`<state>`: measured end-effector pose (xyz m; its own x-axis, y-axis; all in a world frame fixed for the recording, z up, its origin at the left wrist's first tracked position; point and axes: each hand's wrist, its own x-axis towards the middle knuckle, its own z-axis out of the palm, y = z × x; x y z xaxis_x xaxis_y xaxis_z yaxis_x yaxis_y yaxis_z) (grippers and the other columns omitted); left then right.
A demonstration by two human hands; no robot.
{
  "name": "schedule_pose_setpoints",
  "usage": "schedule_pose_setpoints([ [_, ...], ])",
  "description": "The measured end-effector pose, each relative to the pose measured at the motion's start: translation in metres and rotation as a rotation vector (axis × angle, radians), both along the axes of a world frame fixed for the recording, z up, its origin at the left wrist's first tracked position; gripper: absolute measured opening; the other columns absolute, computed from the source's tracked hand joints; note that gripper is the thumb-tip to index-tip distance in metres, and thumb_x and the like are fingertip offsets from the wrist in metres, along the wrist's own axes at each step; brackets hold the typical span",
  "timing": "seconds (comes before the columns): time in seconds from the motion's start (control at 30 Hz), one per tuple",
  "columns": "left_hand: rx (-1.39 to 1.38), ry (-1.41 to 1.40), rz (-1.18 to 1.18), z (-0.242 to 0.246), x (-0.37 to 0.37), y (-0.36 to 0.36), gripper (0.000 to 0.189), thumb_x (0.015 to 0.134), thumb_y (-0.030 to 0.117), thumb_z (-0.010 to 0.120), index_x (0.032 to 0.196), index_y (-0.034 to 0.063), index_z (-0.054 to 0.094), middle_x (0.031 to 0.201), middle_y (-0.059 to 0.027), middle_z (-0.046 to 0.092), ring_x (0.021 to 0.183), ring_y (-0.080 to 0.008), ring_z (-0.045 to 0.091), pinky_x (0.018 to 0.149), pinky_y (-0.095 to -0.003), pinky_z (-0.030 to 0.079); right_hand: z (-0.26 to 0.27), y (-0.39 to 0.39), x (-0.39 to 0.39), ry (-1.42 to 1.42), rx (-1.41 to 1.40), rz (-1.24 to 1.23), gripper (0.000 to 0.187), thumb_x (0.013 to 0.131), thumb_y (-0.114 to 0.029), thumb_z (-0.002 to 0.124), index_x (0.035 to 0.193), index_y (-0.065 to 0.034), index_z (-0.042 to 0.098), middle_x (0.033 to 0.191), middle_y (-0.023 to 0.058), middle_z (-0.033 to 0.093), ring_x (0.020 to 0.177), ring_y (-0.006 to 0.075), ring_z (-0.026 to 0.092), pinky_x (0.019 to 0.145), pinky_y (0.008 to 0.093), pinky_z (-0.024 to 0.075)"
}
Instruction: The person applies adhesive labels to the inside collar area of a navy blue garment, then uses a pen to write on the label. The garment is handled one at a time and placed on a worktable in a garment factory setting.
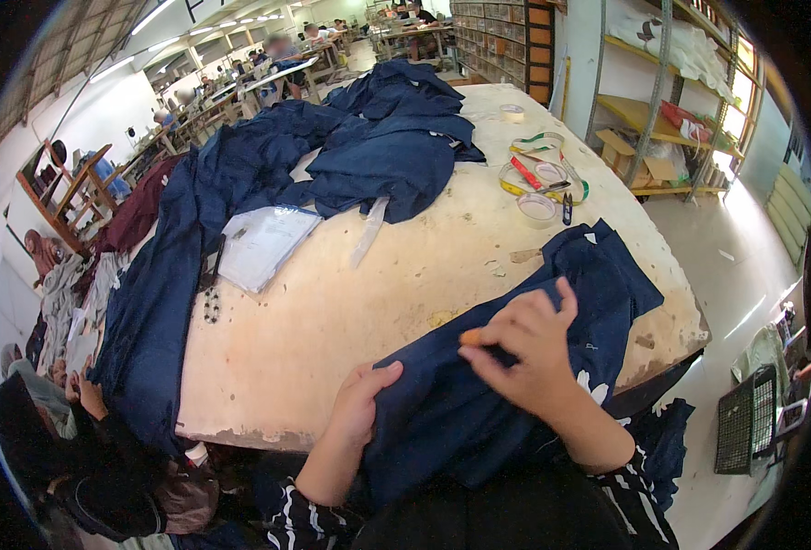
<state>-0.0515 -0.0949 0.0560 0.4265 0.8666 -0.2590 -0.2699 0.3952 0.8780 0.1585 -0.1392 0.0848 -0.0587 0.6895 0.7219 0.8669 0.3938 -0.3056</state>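
A navy fabric garment (439, 385) lies across the near edge of the table, its lower part hanging towards me. My left hand (364, 399) grips the garment's left edge, thumb on top and fingers hidden beneath the cloth. Above its middle, my right hand (525, 337) pinches a small orange piece (472, 337), perhaps tailor's chalk, between thumb and fingers. Small white marks or threads show on the cloth to the right of that hand. A white tag sits at the garment's far end.
On the wooden table (295, 350) are a heap of navy garments (384, 158), papers in a plastic sleeve (268, 240), a tape measure (515, 187), tape rolls (537, 206) and thread snips (567, 208). A co-worker (54, 426) handles cloth at the left. A plastic basket (746, 423) stands right.
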Motion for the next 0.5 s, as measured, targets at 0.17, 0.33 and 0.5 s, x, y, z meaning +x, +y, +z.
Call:
schedule_pose_setpoints([
  [0.17, 0.040, -0.046, -0.106, 0.006, 0.001, -0.003, 0.029, 0.087, 0.020, 0.055, 0.100, -0.0050, 0.061, 0.091, -0.0101, 0.066, 0.078, -0.0159, 0.062, 0.073, -0.0251, 0.048, -0.005, 0.000, -0.022, -0.040, 0.085, 0.129, 0.018, 0.064, -0.022, 0.076, 0.078, -0.0229, 0.065, 0.075, -0.0072, 0.052, 0.082, 0.0122, 0.052, 0.100, 0.0519, 0.0117],
  [0.33, 0.145, 0.041, -0.122, 0.004, 0.008, -0.008, 0.030, 0.088, 0.021, 0.054, 0.101, -0.0054, 0.061, 0.092, -0.0095, 0.065, 0.080, -0.0143, 0.061, 0.074, -0.0247, 0.047, -0.003, 0.007, -0.031, -0.041, -0.062, 0.093, 0.009, 0.071, -0.014, 0.065, 0.077, -0.0159, 0.059, 0.073, -0.0030, 0.050, 0.080, 0.0132, 0.052, 0.095, 0.0451, 0.0207],
  [0.5, 0.058, 0.012, -0.061, 0.015, 0.004, -0.009, 0.031, 0.086, 0.020, 0.055, 0.101, -0.0062, 0.061, 0.092, -0.0114, 0.066, 0.079, -0.0164, 0.062, 0.074, -0.0273, 0.048, -0.003, 0.030, 0.014, 0.782, -0.391, 0.276, 0.006, 0.081, -0.014, 0.060, 0.079, -0.0089, 0.057, 0.069, -0.0012, 0.050, 0.066, 0.0086, 0.047, 0.059, 0.0206, 0.0366],
])
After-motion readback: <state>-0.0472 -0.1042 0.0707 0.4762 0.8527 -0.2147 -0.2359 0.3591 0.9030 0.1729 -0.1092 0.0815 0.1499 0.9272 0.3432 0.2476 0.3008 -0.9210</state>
